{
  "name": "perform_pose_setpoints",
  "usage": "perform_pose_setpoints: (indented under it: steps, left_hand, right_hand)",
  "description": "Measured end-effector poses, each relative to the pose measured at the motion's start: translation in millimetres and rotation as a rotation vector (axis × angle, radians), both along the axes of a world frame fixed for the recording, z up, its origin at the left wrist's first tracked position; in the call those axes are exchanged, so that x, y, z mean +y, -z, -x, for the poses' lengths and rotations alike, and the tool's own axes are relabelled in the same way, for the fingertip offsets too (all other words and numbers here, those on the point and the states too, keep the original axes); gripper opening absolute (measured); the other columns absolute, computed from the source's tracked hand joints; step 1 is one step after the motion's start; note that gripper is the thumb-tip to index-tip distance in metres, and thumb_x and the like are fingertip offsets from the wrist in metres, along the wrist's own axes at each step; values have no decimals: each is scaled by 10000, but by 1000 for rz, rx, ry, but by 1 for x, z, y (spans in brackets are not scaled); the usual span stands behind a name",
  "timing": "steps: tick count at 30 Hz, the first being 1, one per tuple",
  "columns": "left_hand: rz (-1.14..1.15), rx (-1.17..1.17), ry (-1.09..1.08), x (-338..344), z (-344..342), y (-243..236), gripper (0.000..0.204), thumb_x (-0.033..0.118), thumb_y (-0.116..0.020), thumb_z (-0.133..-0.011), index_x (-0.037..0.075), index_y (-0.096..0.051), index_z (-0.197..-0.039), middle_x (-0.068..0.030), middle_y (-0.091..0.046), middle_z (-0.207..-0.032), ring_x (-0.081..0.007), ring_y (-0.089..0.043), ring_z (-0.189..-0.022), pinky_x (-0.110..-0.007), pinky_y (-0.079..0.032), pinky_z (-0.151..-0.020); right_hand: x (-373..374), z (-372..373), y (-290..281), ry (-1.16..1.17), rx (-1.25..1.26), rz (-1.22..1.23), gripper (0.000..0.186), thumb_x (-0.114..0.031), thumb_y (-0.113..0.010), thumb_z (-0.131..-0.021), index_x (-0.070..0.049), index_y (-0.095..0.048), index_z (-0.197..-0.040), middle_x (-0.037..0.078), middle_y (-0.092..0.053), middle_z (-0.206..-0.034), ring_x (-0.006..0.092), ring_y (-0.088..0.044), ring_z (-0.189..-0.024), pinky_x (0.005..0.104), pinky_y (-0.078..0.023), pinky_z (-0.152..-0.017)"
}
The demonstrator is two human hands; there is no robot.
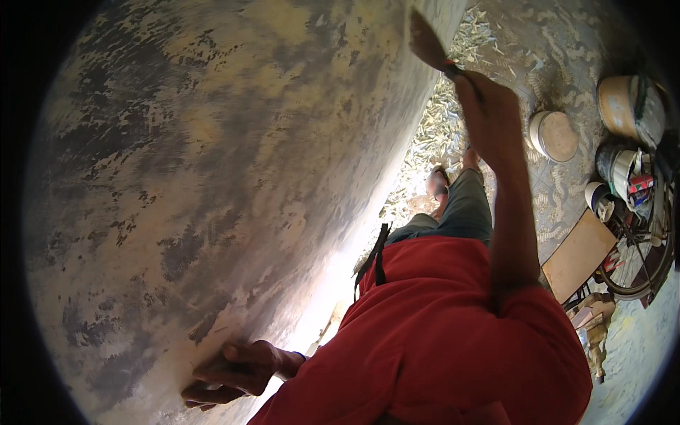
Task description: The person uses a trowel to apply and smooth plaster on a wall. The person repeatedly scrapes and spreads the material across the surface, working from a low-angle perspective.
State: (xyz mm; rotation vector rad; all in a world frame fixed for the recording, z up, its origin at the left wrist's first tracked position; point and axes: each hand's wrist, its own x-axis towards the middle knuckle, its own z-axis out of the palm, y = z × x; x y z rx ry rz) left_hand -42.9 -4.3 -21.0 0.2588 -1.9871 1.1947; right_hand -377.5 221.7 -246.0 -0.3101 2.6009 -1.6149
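A large wall (212,177) with patchy, worn paint fills the left side. My right hand (489,113) is stretched out ahead beside it, closed around the handle of a scraper (428,41). The scraper's flat, widening blade points toward the wall, slightly blurred; whether it touches cannot be made out. My left hand (237,372) rests against the wall at the lower left, its fingers apart and loosely bent, with nothing visible in them.
Pale flakes (439,131) litter the floor along the wall's foot, around my feet. At right stand a round lidded tub (554,136), a larger bucket (618,106), a bucket of odds and ends (623,170), a leaning board (579,255) and a wheel (641,289).
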Motion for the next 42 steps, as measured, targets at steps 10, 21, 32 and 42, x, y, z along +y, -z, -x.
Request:
perform_pose_setpoints:
  steps: [10,21,32,42]
  left_hand:
    - [44,24,-48,1,-3,2,515,465,-627,-1031,129,-663,-1419,-209,-486,-1579,-415,-409,-1493,-665,-226,-1182]
    - [22,-3,-56,1,-8,-1,526,430,-630,-1028,72,-658,-1413,-244,-472,-1581,-393,-361,-1528,-630,-162,-1228]
    - [37,68,-41,-2,-4,4,543,527,-620,-1017,164,-674,-1417,-200,-536,-1543,-400,-425,-1489,-680,-167,-1211]
    - [61,-45,-75,3,-5,-2,522,389,-630,-1031,50,-638,-1428,-244,-458,-1592,-418,-368,-1517,-652,-184,-1209]
  right_hand:
    - [-1,-8,-7,26,-49,-60,292,-305,-578,-1023,-58,-716,-952,180,-681,-710,394,-686,-668,491,-544,-652]
    - [7,-17,-10,81,-117,42,284,-300,-567,-1033,-77,-734,-981,182,-675,-713,401,-692,-683,502,-539,-638]
    - [8,-13,-1,69,-76,-32,322,-326,-556,-1030,-58,-709,-937,181,-702,-750,412,-704,-724,513,-562,-688]
    - [9,16,36,31,35,-149,342,-347,-575,-1040,-47,-740,-1031,168,-676,-717,350,-670,-647,455,-518,-653]
